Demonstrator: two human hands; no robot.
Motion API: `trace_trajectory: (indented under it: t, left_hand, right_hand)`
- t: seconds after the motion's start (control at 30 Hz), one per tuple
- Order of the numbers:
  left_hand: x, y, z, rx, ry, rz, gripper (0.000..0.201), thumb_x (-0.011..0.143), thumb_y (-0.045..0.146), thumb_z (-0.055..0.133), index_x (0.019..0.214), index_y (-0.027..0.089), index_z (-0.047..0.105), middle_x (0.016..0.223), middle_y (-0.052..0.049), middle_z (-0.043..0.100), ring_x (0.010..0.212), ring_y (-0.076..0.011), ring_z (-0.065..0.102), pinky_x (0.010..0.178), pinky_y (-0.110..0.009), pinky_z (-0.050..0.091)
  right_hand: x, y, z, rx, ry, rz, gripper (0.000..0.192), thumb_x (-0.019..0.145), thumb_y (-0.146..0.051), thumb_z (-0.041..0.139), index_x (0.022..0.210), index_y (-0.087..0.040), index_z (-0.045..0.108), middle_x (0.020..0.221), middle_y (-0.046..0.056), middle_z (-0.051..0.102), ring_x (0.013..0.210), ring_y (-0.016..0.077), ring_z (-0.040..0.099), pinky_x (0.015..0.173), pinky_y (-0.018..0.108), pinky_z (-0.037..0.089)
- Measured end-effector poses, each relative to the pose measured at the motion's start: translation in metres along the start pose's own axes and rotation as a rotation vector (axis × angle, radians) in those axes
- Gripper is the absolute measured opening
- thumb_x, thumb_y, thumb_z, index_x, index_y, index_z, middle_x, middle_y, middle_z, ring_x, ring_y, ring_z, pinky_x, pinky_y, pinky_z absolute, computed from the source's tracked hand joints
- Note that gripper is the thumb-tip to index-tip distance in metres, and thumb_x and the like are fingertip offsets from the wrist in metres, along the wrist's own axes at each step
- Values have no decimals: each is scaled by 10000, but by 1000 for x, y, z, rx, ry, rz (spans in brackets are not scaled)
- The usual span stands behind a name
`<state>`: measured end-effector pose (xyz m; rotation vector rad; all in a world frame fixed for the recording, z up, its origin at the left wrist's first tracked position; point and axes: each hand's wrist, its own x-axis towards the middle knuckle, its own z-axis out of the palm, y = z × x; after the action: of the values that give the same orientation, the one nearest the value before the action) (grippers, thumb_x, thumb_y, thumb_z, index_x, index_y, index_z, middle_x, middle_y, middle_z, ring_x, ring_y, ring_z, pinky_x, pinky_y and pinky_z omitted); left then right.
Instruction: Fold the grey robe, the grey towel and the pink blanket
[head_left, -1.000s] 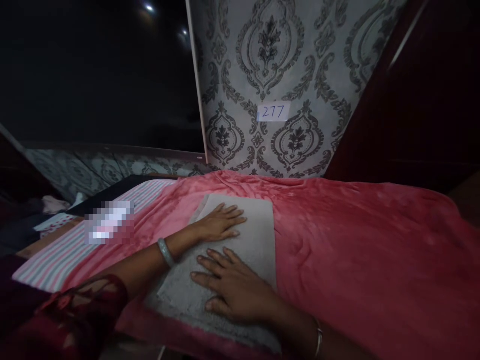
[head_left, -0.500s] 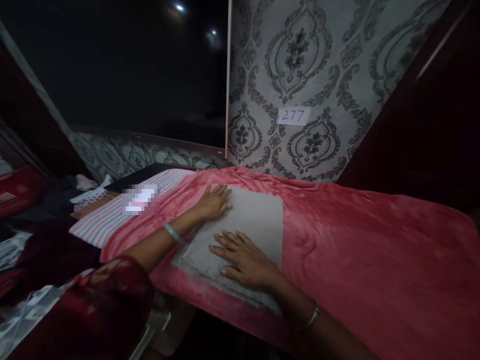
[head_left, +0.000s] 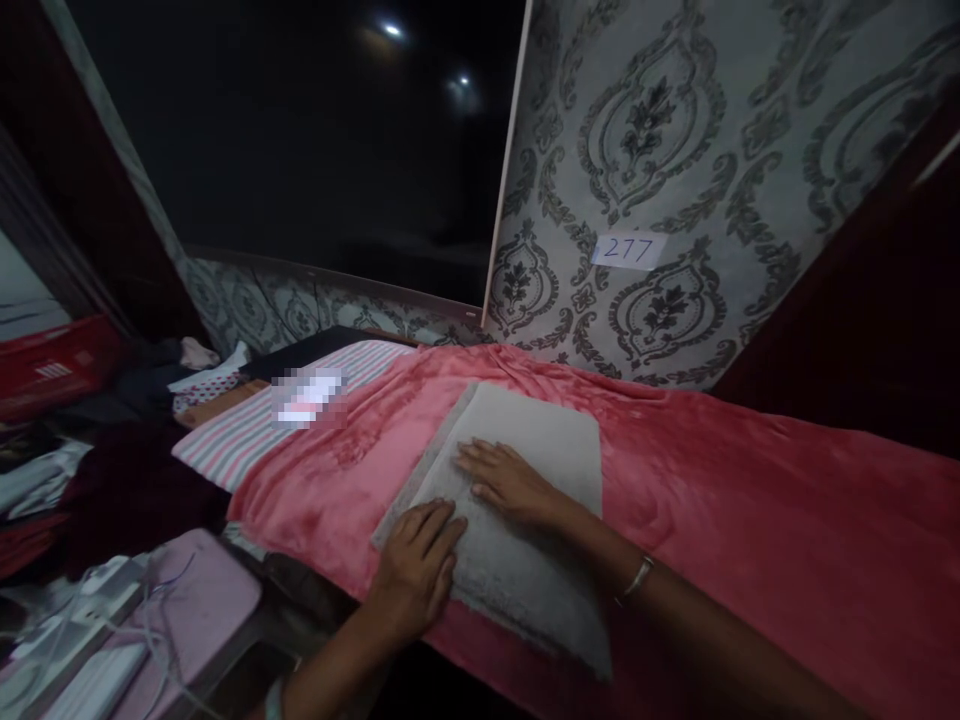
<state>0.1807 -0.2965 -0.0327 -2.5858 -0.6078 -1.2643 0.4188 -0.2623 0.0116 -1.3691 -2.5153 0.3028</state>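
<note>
A grey folded cloth with a slightly fuzzy near edge lies flat on a pink plush blanket. My right hand rests on the middle of the cloth, palm down, with its fingers stretched toward the left. At the cloth's near left edge is my left hand, its fingers slightly bent and lying on the cloth. Neither hand grips anything that I can make out.
A striped pillow or folded fabric lies left of the blanket. Behind stand a large dark screen and a patterned wall with a paper label. At lower left, a power strip with cables sits on a pink surface.
My left hand has come back from the cloth's far left side to its near left edge. My right hand has shifted slightly farther up the cloth. The view has turned a little left.
</note>
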Motion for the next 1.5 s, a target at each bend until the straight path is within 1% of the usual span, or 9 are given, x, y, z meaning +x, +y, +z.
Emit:
trace_trajectory:
  t: [0.13, 0.27, 0.47, 0.7, 0.8, 0.9, 1.1, 1.33, 1.5]
  left_hand:
    - [-6, -1, 9, -12, 53, -8, 364, 890, 87, 451, 1204, 108, 635, 1223, -141, 669, 1167, -250, 568, 975, -408, 471]
    - [-8, -1, 10, -14, 69, -9, 371, 884, 83, 451, 1206, 101, 636, 1218, -144, 669, 1184, -256, 559, 984, -413, 460]
    - [-10, -1, 13, -12, 92, -26, 371, 883, 88, 452, 1202, 122, 640, 1225, -136, 674, 1185, -250, 563, 977, -413, 464]
    - [-15, -2, 16, -9, 72, -24, 388, 879, 94, 452, 1221, 115, 635, 1246, -141, 671, 1216, -252, 559, 997, -415, 468]
    - [-15, -1, 16, -5, 82, -34, 390, 868, 91, 463, 1212, 122, 643, 1239, -136, 680, 1209, -248, 573, 993, -410, 479]
    - [-14, -1, 15, -1, 92, -43, 385, 865, 97, 466, 1198, 139, 655, 1232, -126, 689, 1205, -241, 583, 995, -402, 484]
    - [-17, -2, 17, 1, 89, -47, 415, 847, 93, 465, 1215, 143, 652, 1239, -123, 691, 1218, -242, 586, 1006, -403, 485]
    - [-22, 0, 20, -28, 58, -70, 431, 838, 83, 472, 1228, 133, 649, 1276, -140, 670, 1252, -260, 565, 1031, -417, 465]
    - [-23, 0, 19, -38, 35, -79, 449, 842, 76, 462, 1252, 128, 637, 1297, -142, 660, 1287, -264, 544, 1053, -422, 447]
  right_hand:
    - [24, 29, -24, -173, -89, 290, 551, 1035, -460, 396, 1562, -322, 314, 1649, 43, 202, 1522, 281, 141, 1200, 580, 157]
    - [29, 47, -44, -284, 28, 682, 562, 1039, -426, 374, 1566, -236, 324, 1648, 113, 185, 1514, 336, 154, 1174, 615, 186]
    - [32, 20, -14, -192, -29, 185, 540, 1022, -453, 423, 1543, -327, 356, 1650, 47, 213, 1516, 268, 176, 1190, 568, 195]
    - [50, 47, -15, -163, 222, 507, 496, 981, -318, 480, 1464, -204, 487, 1558, 148, 398, 1436, 305, 350, 1145, 547, 311]
    - [49, 40, -8, -101, 314, 238, 450, 936, -259, 525, 1373, -167, 574, 1429, 153, 529, 1340, 255, 452, 1129, 445, 363]
    - [51, 29, -1, -89, 236, 28, 416, 938, -264, 530, 1347, -225, 595, 1371, 99, 577, 1276, 231, 488, 1094, 427, 387]
    - [72, 45, -23, -179, 203, 487, 495, 963, -263, 478, 1444, -147, 485, 1493, 161, 470, 1357, 276, 424, 1113, 452, 350]
    - [74, 47, -13, -72, 171, 43, 296, 912, -208, 496, 1158, -206, 660, 1198, 95, 635, 1156, 246, 516, 1026, 405, 408]
    - [88, 83, -24, -187, 129, 313, 427, 975, -256, 412, 1374, -211, 557, 1453, 94, 524, 1332, 257, 429, 1117, 461, 319]
